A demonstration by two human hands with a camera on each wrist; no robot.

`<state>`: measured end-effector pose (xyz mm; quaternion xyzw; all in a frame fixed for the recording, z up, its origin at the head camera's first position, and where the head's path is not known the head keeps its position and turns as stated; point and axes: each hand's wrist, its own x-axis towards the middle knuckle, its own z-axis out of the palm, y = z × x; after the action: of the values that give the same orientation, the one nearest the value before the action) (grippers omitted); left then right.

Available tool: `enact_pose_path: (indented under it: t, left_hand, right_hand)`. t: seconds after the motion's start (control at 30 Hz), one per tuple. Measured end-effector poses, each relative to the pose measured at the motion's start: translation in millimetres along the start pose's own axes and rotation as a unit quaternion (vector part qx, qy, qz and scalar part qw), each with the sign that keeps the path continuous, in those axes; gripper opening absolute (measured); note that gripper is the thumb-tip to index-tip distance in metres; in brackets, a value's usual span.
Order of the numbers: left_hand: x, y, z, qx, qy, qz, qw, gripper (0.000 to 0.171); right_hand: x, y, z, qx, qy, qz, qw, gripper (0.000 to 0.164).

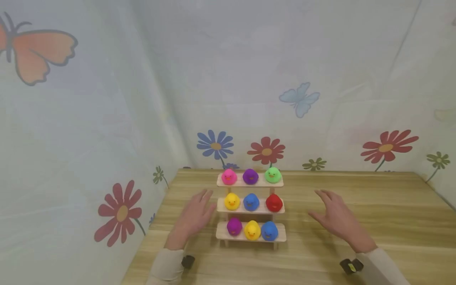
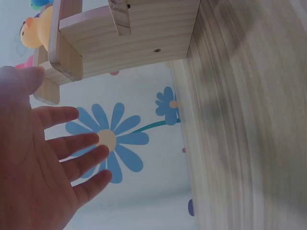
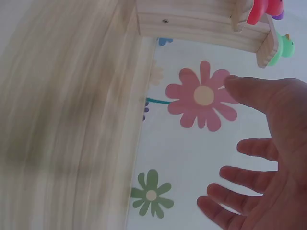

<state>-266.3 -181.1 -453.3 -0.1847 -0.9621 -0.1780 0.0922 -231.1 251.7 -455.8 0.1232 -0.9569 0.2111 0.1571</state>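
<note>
Three per tier, counted nine ducks (image 1: 251, 202) on rack (image 1: 242, 209), set on table (image 1: 310, 257). Observed left hand (image 1: 194, 215) with outstretched fingers just beside rack's left end; found right hand (image 1: 336, 217) likewise outstretched, apart from right end.

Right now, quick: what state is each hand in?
Left hand: open, holding nothing, beside the wooden rack.
Right hand: open, holding nothing, apart from the rack.

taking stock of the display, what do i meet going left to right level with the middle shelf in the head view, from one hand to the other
left-hand fingers → yellow duck → blue duck → red duck → right-hand fingers
</note>
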Motion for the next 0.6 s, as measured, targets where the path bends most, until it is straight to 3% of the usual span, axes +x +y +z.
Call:
enact_pose_path:
  t: [0.2,0.47,0.6]
  left_hand:
    - [1.3,3.9,6.9,-0.062,-0.008,0.014,0.998,0.058]
    - [2.9,10.2,10.1,-0.077,-0.015,0.037,0.9962,0.052]
    - [5.2,12.3,12.4,-0.082,-0.026,0.033,0.9957,0.05]
  right_hand:
    - [5.5,-8.8,-1.3,0.017,0.027,-0.011,0.999,0.063]
    - [16.5,-27.0,-6.9,0.047,0.036,-0.024,0.998,0.057]
    - [22.8,-34.1,-7.7,0.058,0.036,-0.033,0.997,0.055]
